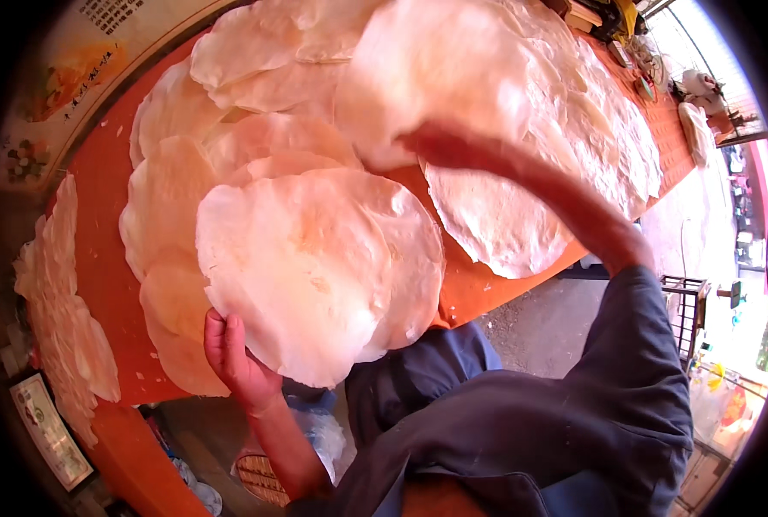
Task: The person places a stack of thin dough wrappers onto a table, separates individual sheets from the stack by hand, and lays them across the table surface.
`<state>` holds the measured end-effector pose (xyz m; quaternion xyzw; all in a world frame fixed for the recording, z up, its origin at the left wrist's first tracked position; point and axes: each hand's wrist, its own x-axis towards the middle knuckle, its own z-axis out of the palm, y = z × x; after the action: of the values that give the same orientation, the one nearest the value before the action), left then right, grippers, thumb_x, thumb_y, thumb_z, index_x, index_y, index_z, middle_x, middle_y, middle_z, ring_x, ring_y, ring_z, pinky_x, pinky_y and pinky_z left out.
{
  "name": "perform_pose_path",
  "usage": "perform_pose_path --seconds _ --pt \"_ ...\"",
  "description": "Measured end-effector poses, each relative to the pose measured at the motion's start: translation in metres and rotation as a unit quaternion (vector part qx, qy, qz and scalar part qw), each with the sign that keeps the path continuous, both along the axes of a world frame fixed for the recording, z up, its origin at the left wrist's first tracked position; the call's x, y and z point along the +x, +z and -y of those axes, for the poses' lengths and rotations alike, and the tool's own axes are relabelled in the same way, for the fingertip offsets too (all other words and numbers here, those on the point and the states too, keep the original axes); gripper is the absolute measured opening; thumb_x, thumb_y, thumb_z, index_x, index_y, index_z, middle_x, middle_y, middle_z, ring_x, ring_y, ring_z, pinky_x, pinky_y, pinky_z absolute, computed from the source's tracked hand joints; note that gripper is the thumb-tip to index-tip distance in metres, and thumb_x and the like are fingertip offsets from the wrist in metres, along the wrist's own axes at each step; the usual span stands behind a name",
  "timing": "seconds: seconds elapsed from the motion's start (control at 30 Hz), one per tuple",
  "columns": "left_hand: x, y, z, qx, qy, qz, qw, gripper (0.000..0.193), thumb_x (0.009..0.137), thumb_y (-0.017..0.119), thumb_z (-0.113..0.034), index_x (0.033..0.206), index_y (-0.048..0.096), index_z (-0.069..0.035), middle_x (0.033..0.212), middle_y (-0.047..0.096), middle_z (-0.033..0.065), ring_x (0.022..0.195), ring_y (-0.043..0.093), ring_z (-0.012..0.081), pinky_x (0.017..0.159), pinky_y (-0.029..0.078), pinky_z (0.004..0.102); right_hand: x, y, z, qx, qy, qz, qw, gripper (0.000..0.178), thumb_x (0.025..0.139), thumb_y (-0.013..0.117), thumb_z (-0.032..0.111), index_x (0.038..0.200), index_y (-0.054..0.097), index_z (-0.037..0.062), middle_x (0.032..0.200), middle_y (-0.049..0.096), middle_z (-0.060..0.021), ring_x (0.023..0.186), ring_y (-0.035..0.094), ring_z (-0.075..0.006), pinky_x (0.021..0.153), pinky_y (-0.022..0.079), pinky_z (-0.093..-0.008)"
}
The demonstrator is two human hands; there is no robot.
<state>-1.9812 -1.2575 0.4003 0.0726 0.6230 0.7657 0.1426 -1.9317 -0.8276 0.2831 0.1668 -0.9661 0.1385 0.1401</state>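
In my left hand (239, 358), the near left edge of a large, thin round flatbread (293, 267) is pinched between thumb and fingers. This pale, papery flatbread is tilted toward me, with another thin round sheet (414, 263) overlapping behind its right side. My right arm reaches across to the far middle. There my right hand (422, 145) is at the near edge of a big pale flatbread (440, 65). Motion smears both that flatbread and the hand, so its fingers cannot be made out.
Overlapping flatbreads cover much of an orange table (99, 250). A loose pile of thin sheets (69, 310) lies at the left edge. Small items (642, 65) clutter the far right corner. A dark metal rack (684, 310) stands to the right, and a woven basket (261, 478) sits below the table.
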Motion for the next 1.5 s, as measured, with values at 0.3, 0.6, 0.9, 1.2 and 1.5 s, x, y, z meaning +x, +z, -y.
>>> perform_pose_path --seconds 0.3,0.6,0.9,1.2,1.5 --pt "-0.021 0.034 -0.048 0.062 -0.089 0.053 0.993 0.03 0.096 0.046 -0.013 0.12 0.054 0.002 0.118 0.06 0.011 0.106 0.057 0.0188 0.091 0.046 0.0313 0.025 0.004 0.051 -0.057 -0.294 0.186 0.936 0.05 0.087 0.062 0.042 0.127 0.056 0.0137 0.121 0.057 -0.0198 0.116 0.051 -0.0382 0.095 0.043 -0.0481" --pt "-0.045 0.06 -0.029 -0.082 0.066 -0.416 0.903 0.049 0.095 0.054 -0.02 0.134 0.045 0.008 0.134 0.046 0.0243 0.126 0.047 0.0375 0.108 0.039 0.0476 0.002 0.017 0.062 -0.039 -0.31 0.167 0.935 0.056 0.079 0.066 0.047 0.118 0.059 0.0078 0.105 0.059 -0.0212 0.099 0.057 -0.0379 0.083 0.046 -0.0493" --pt "-0.068 -0.064 0.038 0.093 0.098 0.152 0.979 0.031 0.095 0.051 -0.016 0.123 0.053 -0.002 0.124 0.058 0.0123 0.114 0.057 0.0252 0.093 0.05 0.0411 0.013 -0.041 0.036 0.102 -0.149 0.06 0.982 0.007 0.077 0.059 0.017 0.076 0.06 0.0107 0.076 0.058 -0.0056 0.08 0.059 -0.0232 0.065 0.049 -0.0359" --pt "-0.072 -0.054 0.055 0.07 0.117 0.144 0.98 0.032 0.095 0.047 -0.017 0.122 0.053 -0.001 0.123 0.057 0.0124 0.111 0.057 0.0259 0.094 0.048 0.0397 0.015 0.069 0.071 0.077 -0.145 0.006 0.986 0.003 0.078 0.057 0.009 0.08 0.056 0.0101 0.075 0.057 -0.007 0.069 0.058 -0.0267 0.058 0.048 -0.041" --pt "-0.076 0.02 -0.006 -0.23 -0.06 -0.523 0.819 0.057 0.079 0.075 -0.015 0.125 0.051 0.008 0.133 0.047 0.0244 0.119 0.051 0.0412 0.09 0.051 0.047 0.106 0.019 0.144 -0.357 -0.266 0.281 0.85 0.04 0.089 0.063 0.033 0.111 0.064 0.0006 0.102 0.068 -0.0153 0.096 0.063 -0.029 0.08 0.05 -0.041"
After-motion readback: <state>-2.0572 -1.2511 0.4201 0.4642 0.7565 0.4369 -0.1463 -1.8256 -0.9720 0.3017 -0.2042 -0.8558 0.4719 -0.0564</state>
